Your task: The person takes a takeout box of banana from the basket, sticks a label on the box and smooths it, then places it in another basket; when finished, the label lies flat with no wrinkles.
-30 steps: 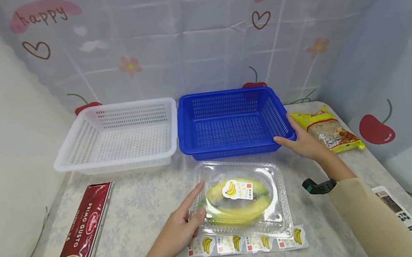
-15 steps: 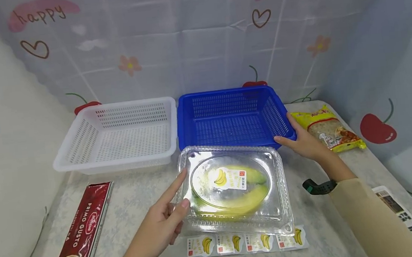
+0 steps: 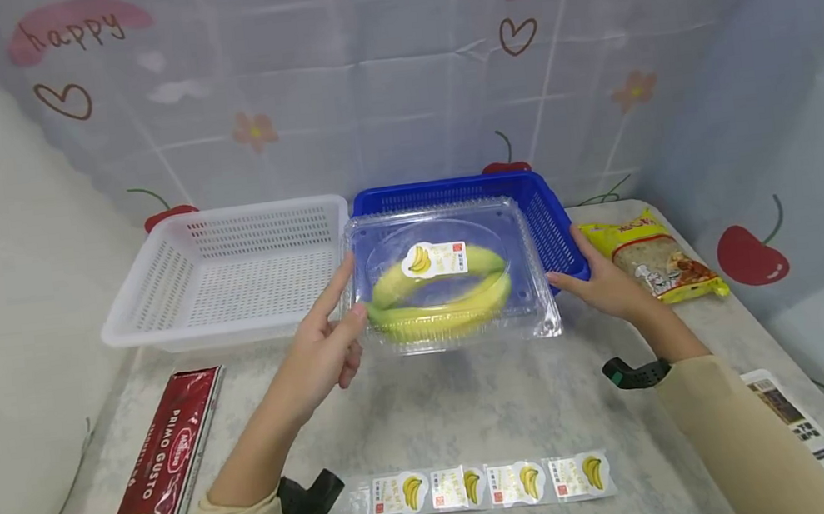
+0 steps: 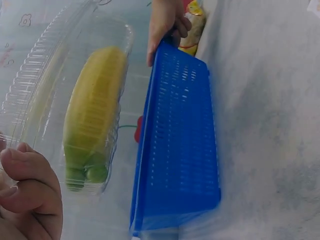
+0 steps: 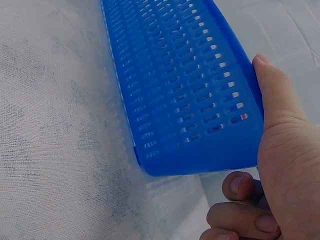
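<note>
My left hand holds a clear plastic clamshell box by its left edge, index finger stretched along the side and thumb at the front corner. Green-yellow bananas lie inside, under a banana sticker on the lid. In the left wrist view the box hangs above the rim of the blue basket. My right hand grips that basket's front right corner. Its thumb lies along the rim in the right wrist view, other fingers curled below. Much of the basket's inside is hidden behind the box in the head view.
A white basket stands left of the blue one. A red spaghetti pack lies at the left, a yellow food bag at the back right. Near the front are a strip of banana stickers and a white printed device.
My left hand has lifted the clamshell box off the table, up and away from me, over the front of the blue basket. My right hand stays on the basket's corner.
</note>
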The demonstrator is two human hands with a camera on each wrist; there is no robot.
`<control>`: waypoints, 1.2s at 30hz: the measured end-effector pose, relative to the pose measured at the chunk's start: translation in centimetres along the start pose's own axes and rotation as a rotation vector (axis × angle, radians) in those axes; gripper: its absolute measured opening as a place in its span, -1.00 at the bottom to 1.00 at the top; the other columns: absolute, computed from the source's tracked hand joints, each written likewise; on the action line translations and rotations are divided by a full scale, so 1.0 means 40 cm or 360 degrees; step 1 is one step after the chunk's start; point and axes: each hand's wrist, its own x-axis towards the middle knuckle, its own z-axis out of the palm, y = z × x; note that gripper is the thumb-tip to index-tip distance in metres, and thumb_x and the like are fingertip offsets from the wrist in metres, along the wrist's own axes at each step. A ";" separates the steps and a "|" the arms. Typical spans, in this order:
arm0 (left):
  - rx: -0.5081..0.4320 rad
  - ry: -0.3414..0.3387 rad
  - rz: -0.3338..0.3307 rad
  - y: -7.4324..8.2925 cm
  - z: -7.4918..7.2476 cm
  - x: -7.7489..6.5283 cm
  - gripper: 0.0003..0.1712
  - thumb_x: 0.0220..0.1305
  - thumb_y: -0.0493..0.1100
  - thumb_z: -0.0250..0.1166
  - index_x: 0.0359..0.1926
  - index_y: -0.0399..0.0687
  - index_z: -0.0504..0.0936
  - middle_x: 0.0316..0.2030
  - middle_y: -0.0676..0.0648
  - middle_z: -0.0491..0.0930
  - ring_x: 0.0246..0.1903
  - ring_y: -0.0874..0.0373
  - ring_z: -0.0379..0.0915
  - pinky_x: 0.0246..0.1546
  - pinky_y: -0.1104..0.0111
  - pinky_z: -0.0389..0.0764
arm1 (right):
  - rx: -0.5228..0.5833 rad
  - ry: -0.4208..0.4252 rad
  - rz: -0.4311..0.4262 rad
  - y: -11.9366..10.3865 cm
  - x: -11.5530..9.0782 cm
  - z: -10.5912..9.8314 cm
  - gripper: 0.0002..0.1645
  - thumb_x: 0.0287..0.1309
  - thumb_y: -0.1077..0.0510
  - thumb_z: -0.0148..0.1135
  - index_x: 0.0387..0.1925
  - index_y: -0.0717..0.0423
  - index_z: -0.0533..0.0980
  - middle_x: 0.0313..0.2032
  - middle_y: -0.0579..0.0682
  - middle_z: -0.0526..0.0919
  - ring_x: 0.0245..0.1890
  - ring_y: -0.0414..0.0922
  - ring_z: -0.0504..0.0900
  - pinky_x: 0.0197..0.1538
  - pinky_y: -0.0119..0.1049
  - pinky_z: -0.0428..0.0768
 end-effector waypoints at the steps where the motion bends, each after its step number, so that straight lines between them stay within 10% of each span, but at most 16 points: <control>1: -0.0009 0.0012 0.0008 0.005 0.000 0.016 -0.34 0.55 0.07 0.00 0.49 0.72 -0.04 -0.73 -0.05 0.27 -0.75 0.19 0.18 -0.72 0.35 0.37 | -0.0006 -0.0002 0.0006 -0.002 -0.001 0.000 0.30 0.17 -0.50 0.12 0.49 -0.39 -0.58 0.58 0.18 -0.34 0.49 0.41 -0.04 0.36 0.44 0.09; 19: -0.0073 0.0067 -0.0089 0.050 0.034 0.288 -0.39 0.52 0.17 0.00 0.41 0.89 -0.01 -0.69 -0.01 0.23 -0.71 0.19 0.13 -0.64 0.39 0.28 | -0.0040 -0.0001 0.0053 -0.004 0.001 0.001 0.33 0.15 -0.50 0.14 0.50 -0.37 -0.59 0.58 0.19 -0.31 0.49 0.43 -0.08 0.32 0.50 0.05; 26: -0.0025 0.0068 -0.0193 0.006 0.067 0.342 -0.36 0.53 0.16 -0.03 0.43 0.88 -0.09 0.05 -0.09 0.35 -0.63 0.19 0.19 -0.61 0.40 0.33 | -0.0076 0.0014 0.0078 -0.008 -0.001 0.002 0.35 0.09 -0.56 0.13 0.48 -0.40 -0.60 0.58 0.19 -0.32 0.49 0.44 -0.10 0.30 0.51 0.06; 36: 0.0070 0.0064 -0.0304 -0.039 0.088 0.389 -0.34 0.53 0.14 -0.02 0.48 0.77 -0.07 0.33 -0.08 0.29 -0.66 0.18 0.19 -0.60 0.38 0.36 | 0.0020 0.0037 -0.0010 0.001 0.004 0.006 0.29 0.22 -0.37 0.20 0.50 -0.38 -0.57 0.58 0.12 -0.35 0.51 0.38 -0.10 0.35 0.45 0.08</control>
